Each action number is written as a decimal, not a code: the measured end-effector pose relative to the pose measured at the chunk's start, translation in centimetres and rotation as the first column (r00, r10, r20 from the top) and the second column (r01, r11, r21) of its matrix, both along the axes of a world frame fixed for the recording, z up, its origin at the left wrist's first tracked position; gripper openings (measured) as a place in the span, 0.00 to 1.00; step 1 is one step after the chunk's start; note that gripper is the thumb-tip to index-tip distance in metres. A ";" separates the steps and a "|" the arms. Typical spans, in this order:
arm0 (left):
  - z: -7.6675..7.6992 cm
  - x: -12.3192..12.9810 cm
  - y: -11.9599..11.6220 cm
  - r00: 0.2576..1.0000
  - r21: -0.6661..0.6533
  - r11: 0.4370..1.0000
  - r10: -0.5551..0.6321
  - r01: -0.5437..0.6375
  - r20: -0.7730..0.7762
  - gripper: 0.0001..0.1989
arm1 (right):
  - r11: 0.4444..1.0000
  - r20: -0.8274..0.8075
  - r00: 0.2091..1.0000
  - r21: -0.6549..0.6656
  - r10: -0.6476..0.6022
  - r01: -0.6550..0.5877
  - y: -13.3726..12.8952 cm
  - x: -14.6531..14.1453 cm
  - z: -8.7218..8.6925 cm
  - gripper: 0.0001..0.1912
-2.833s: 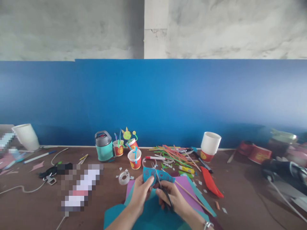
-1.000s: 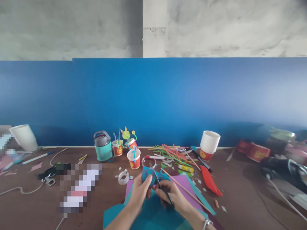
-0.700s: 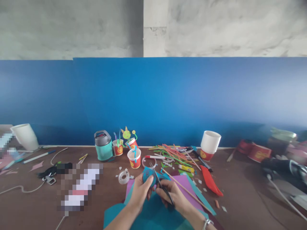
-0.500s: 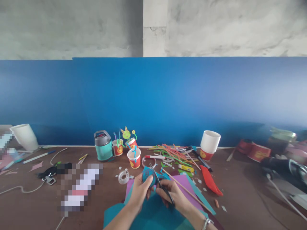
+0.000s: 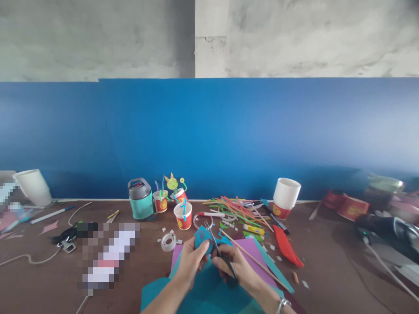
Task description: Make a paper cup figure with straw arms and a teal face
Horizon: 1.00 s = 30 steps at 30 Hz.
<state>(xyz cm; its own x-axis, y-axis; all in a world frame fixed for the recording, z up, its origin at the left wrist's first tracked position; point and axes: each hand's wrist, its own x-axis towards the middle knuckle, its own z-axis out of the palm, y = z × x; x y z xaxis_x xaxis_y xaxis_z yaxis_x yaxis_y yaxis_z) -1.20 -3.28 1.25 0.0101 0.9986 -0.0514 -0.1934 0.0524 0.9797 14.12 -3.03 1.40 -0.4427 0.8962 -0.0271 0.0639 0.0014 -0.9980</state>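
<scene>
My left hand (image 5: 192, 258) is closed on a piece of blue paper (image 5: 202, 240) that has a rounded part with small dark marks drawn on it. Its thumb presses on the front of the paper. My right hand (image 5: 234, 264), with a bracelet at the wrist, grips black-handled scissors (image 5: 225, 260). The scissors' blades point up and away, at the right edge of the blue paper, their tips slightly apart. Below both hands lie teal paper sheets (image 5: 203, 294) and a purple sheet (image 5: 250, 248). A thin wooden stick (image 5: 258, 263) crosses the sheets by my right hand.
Behind my hands stand paper cups (image 5: 183, 218) with straws and a teal flask (image 5: 142, 205). Colourful strips (image 5: 235, 207), a glue stick (image 5: 254, 230) and paper scraps lie ahead. A tape roll (image 5: 169, 242) is left; stacked cups (image 5: 285, 198) and a red balloon-like piece (image 5: 288, 248) are right.
Almost nothing differs. The blue paper and the scissors' blades have shifted very slightly, while both hands keep the same hold.
</scene>
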 end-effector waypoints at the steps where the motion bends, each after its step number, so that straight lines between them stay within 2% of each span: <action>1: 0.0 0.0 0.0 1.000 0.004 1.000 -0.013 0.013 0.000 0.20 | 1.000 -0.008 1.000 0.002 0.004 -0.004 0.0 0.0 0.0 0.25; 15: 0.7 0.0 -0.4 1.000 0.001 1.000 0.011 -0.011 -0.018 0.22 | 0.999 0.011 1.000 0.042 -0.026 0.026 0.0 0.1 0.0 0.23; 20: 0.9 0.1 -0.5 0.999 0.039 0.999 0.036 -0.036 0.004 0.23 | 0.997 0.024 0.999 0.056 -0.047 0.045 -0.1 0.0 0.1 0.23; 25: 1.4 0.4 -0.9 0.997 0.074 0.995 0.069 -0.070 0.025 0.24 | 0.996 -0.007 0.999 0.077 -0.050 0.050 -0.2 0.0 0.3 0.23; 30: 1.6 0.5 -1.1 0.999 0.079 0.996 0.045 -0.047 0.029 0.23 | 0.998 -0.071 0.997 0.052 -0.017 0.021 -0.2 -0.1 0.0 0.26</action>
<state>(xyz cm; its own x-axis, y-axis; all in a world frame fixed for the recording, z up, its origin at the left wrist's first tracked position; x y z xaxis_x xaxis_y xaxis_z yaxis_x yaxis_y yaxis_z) -0.75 -4.35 2.82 -0.0353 0.9990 0.0280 -0.2209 -0.0351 0.9747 13.99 -3.23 1.38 -0.4246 0.9040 0.0509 -0.0064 0.0532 -0.9986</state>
